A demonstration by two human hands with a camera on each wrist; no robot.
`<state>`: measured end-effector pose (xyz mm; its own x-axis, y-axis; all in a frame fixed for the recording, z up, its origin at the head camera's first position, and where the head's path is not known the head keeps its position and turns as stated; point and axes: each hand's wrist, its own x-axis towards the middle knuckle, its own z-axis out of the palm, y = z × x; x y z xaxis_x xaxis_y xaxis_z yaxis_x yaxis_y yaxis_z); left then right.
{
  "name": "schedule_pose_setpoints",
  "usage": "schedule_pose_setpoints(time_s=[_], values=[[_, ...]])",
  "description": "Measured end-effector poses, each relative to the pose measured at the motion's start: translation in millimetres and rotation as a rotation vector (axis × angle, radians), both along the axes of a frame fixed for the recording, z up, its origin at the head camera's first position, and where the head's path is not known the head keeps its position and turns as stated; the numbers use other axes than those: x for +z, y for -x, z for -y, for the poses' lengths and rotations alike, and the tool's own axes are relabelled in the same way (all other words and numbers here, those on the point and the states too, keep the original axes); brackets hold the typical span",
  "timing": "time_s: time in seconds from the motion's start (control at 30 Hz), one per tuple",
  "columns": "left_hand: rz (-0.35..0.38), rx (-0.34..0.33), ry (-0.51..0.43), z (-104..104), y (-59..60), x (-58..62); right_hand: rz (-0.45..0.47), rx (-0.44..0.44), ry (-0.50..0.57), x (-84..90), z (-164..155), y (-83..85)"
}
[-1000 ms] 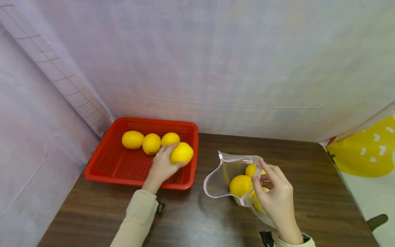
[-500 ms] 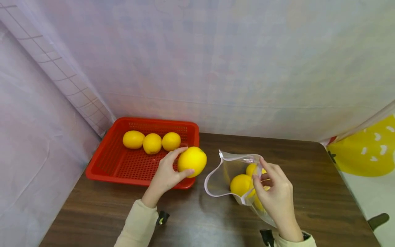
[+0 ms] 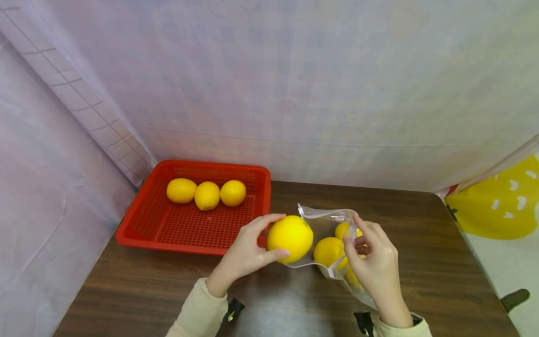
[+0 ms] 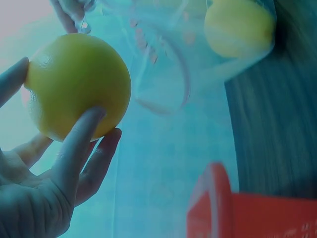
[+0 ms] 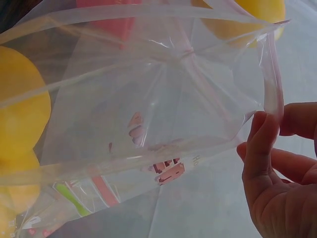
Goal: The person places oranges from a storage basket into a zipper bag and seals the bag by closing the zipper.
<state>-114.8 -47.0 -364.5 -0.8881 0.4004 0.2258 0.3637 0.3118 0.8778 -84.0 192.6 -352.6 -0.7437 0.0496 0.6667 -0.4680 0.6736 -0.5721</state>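
Observation:
My left hand (image 3: 248, 252) grips a yellow lemon (image 3: 290, 238) (image 4: 77, 84) just at the mouth of a clear zip bag (image 3: 324, 220) lying on the brown table (image 3: 421, 262). The bag (image 5: 148, 109) holds several lemons (image 3: 329, 252) (image 5: 20, 109). My right hand (image 3: 372, 262) (image 5: 277, 163) pinches the bag's near rim and keeps the mouth wide. To the left stands a red perforated basket (image 3: 185, 229) (image 4: 247, 213) with three lemons (image 3: 206, 194) along its far side.
Pale plastic sheeting walls in the table at the back and left. A yellow patterned surface (image 3: 501, 206) lies beyond the right edge. Bare table runs along the front, between my two sleeves.
My left hand lifted a lemon out of the red basket and carried it right, up to the bag's mouth. The right hand kept its pinch on the bag.

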Motion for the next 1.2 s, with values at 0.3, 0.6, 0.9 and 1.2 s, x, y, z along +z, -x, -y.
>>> schedule_pose_setpoints(time_s=[0.3,0.6,0.9,1.2], values=[[-0.053,-0.077,0.058,-28,-0.1,-3.0,-0.003,0.006,0.002,-0.3,3,-0.3],[-0.086,-0.008,0.252,-51,3.5,-1.6,-0.02,0.079,0.02,-2.6,6,-0.7],[-0.032,0.066,0.109,-66,10.3,-9.0,-0.046,0.148,0.046,-3.2,9,0.8],[-0.007,-0.042,0.068,-59,14.1,-7.4,-0.052,0.079,0.037,2.6,8,5.5]])
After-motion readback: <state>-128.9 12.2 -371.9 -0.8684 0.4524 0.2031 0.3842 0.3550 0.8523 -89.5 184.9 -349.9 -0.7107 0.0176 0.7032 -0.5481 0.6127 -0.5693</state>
